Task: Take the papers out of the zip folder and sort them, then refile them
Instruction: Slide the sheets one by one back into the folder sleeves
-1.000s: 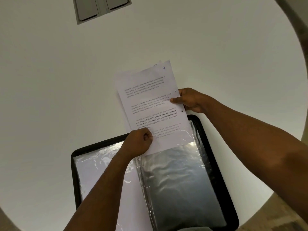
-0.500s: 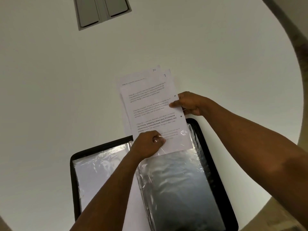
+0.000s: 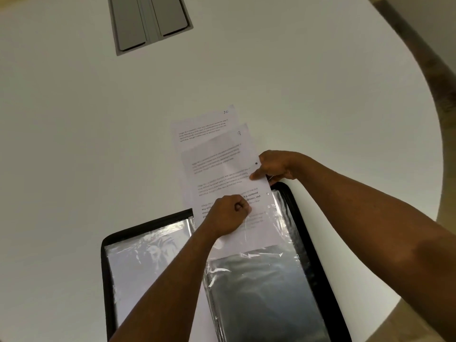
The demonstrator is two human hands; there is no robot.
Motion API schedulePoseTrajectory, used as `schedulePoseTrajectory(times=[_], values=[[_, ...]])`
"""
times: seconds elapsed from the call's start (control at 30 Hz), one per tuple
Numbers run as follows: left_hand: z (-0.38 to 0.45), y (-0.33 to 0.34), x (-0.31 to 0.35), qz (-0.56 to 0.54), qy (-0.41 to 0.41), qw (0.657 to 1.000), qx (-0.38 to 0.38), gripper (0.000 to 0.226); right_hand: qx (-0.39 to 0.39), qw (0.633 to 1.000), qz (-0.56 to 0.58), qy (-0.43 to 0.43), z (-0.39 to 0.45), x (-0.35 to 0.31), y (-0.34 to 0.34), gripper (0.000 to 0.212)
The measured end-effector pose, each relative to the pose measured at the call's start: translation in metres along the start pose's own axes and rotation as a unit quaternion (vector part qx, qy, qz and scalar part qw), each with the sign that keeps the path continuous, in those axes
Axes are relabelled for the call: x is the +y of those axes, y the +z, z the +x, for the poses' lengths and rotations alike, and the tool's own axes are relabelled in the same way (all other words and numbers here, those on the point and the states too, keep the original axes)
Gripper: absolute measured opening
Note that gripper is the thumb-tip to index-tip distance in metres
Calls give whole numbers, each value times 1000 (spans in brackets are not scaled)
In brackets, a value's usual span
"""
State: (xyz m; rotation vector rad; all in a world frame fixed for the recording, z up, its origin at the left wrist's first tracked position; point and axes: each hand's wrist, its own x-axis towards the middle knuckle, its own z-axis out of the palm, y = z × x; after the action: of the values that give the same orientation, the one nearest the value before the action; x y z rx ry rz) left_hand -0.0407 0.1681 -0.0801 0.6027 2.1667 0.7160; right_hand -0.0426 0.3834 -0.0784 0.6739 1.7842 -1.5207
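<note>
A black zip folder [image 3: 311, 233] lies open on the white table, with clear plastic sleeves [image 3: 266, 287] inside. A printed sheet marked 9 [image 3: 222, 164] sits partway inside the top sleeve on the right side. My left hand [image 3: 228, 215] pinches the sleeve's open edge over that sheet. My right hand [image 3: 276, 166] pinches the sheet's right edge, thumb on top. Another printed sheet, marked 10 [image 3: 204, 127], lies flat on the table beyond it, partly covered by sheet 9.
The round white table [image 3: 98, 144] has a grey double-flap cable hatch [image 3: 150, 21] at the far side. Its curved edge [image 3: 436, 149] runs down the right, with brown floor past it. The folder's left half [image 3: 138, 262] holds a sleeve with white paper.
Sheet 9 has slid down into the sleeve toward me, uncovering more of sheet 10 behind it. Both hands kept their grip and came down with it.
</note>
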Motion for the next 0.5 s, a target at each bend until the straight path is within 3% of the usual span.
schedulePoseTrajectory(times=[0.17,0.37,0.5], values=[[0,-8,-4,-39,-15,997,71,12,64,996,63,-10,-4,2,-17,27],[6,-10,4,-3,22,1000,2,16,15,999,42,-2,-9,-2,-23,32],[13,-2,13,22,9,1000,-2,20,-18,1000,13,3,1,-4,-6,34]])
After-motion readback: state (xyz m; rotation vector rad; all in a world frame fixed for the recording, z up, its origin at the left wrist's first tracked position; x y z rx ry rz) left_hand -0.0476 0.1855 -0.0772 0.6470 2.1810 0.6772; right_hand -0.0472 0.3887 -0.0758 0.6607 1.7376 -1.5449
